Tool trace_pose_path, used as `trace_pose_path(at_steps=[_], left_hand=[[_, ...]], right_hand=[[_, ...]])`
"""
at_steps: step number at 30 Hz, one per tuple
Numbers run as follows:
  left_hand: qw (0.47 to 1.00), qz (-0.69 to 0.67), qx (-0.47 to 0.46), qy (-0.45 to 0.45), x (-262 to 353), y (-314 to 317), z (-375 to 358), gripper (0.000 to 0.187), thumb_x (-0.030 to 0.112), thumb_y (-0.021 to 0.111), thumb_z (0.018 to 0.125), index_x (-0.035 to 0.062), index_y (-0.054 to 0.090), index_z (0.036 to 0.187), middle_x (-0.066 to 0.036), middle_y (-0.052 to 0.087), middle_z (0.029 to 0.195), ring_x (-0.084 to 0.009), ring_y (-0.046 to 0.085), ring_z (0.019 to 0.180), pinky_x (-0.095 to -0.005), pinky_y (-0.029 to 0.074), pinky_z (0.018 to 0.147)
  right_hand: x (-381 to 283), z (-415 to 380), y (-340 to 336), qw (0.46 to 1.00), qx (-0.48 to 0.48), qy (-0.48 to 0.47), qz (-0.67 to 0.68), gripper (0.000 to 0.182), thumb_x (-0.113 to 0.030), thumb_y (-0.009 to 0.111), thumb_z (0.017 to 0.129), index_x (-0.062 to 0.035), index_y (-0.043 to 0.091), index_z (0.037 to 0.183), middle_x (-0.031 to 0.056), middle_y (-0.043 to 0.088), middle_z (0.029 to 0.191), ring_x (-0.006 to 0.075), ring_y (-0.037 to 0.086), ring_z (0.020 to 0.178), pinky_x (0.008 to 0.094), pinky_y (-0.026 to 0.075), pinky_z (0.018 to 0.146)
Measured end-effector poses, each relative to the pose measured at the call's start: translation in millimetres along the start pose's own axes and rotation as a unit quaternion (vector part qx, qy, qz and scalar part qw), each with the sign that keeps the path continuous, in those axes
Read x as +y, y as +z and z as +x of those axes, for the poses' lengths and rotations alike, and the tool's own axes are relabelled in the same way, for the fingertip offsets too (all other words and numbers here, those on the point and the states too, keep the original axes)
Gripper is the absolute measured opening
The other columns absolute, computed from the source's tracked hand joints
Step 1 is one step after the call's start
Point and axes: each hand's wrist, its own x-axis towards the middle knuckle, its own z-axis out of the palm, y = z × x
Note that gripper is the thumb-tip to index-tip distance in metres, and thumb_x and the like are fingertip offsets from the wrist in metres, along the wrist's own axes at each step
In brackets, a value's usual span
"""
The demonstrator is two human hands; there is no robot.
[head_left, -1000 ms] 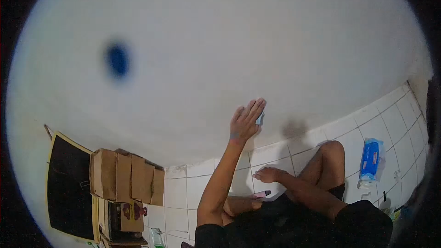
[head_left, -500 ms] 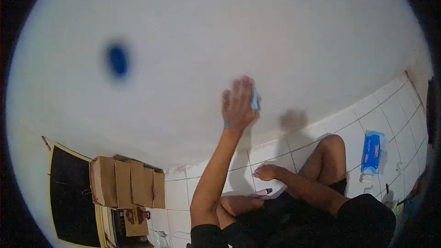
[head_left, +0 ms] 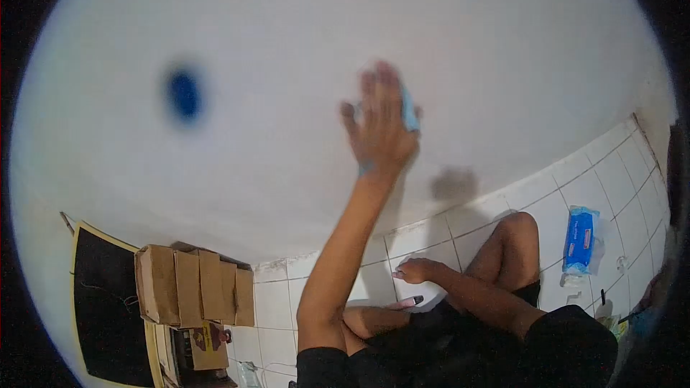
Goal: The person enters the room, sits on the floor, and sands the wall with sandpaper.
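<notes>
My left hand (head_left: 382,118) is pressed against the white wall (head_left: 287,50), fingers pointing up. It holds a light blue cloth (head_left: 410,110) flat under the palm; only the edge of the cloth shows beside the fingers. Low over the tiled floor, near my bent knee, my right hand (head_left: 415,271) has its fingers curled closed. A small pale bit shows at its fingertips, too small to name. Just below that hand, a pink object with a dark end (head_left: 408,302) lies by my leg.
A blue packet (head_left: 579,241) lies on the white floor tiles (head_left: 370,284) at the right. Cardboard boxes (head_left: 188,285) stand at the left beside a black panel with a yellow frame (head_left: 108,302). A blurred dark blue spot (head_left: 184,94) shows at the upper left.
My left hand has moved up the wall with the cloth under it. My right hand has stayed nearly in place.
</notes>
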Motion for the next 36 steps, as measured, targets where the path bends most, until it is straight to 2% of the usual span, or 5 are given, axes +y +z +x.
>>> trace_pose_path(at_steps=[3,5,18,28,36], left_hand=[[0.975,0.036,-0.154,0.158,34.2,18.8,-78.2,0.067,0.031,0.048,0.084,0.0205,0.031,0.149,0.004,0.028,0.154,-0.0107,0.021,0.143,-0.0503,-0.003,0.115],[0.964,0.085,-0.095,0.235,44.3,29.3,-115.5,0.076,0.029,0.050,0.078,0.0253,0.026,0.150,0.006,0.023,0.156,-0.0099,0.019,0.144,-0.0487,-0.002,0.115],[1.000,0.007,-0.007,0.014,-7.2,-21.1,57.6,0.064,0.047,0.039,0.094,0.0132,0.030,0.148,-0.003,0.021,0.157,-0.0170,0.015,0.146,-0.0639,-0.015,0.108],[0.933,0.056,-0.164,0.315,43.4,20.6,-113.3,0.080,0.024,0.047,0.077,0.0219,0.020,0.152,0.009,0.014,0.159,-0.0034,0.015,0.144,-0.0400,0.002,0.115],[0.981,0.027,-0.085,0.170,17.9,-8.1,-30.4,0.072,0.029,0.056,0.077,0.0221,0.036,0.146,0.005,0.033,0.152,-0.0084,0.030,0.139,-0.0547,0.000,0.115]], right_hand=[[11.6,7.7,15.7,1.000,0.011,-0.002,0.005,0.054,-0.048,0.033,0.098,-0.0045,0.060,0.115,0.0236,0.059,0.118,0.0412,0.056,0.110,0.0522,0.043,0.096],[4.7,0.1,5.9,1.000,-0.022,0.002,0.007,0.055,-0.046,0.031,0.098,-0.0022,0.056,0.121,0.0236,0.055,0.125,0.0412,0.055,0.113,0.0548,0.042,0.097],[17.6,14.0,16.7,0.999,0.010,-0.034,0.001,0.054,-0.048,0.035,0.098,-0.0016,0.062,0.107,0.0252,0.061,0.113,0.0433,0.057,0.107,0.0517,0.044,0.093],[10.3,-10.2,12.4,0.998,0.044,-0.027,0.017,0.056,-0.047,0.035,0.097,0.0003,0.063,0.105,0.0270,0.062,0.109,0.0424,0.059,0.104,0.0542,0.044,0.093],[6.6,-3.0,7.9,1.000,0.013,-0.023,-0.001,0.057,-0.050,0.036,0.096,-0.0011,0.064,0.105,0.0262,0.063,0.106,0.0431,0.059,0.104,0.0539,0.045,0.091]])
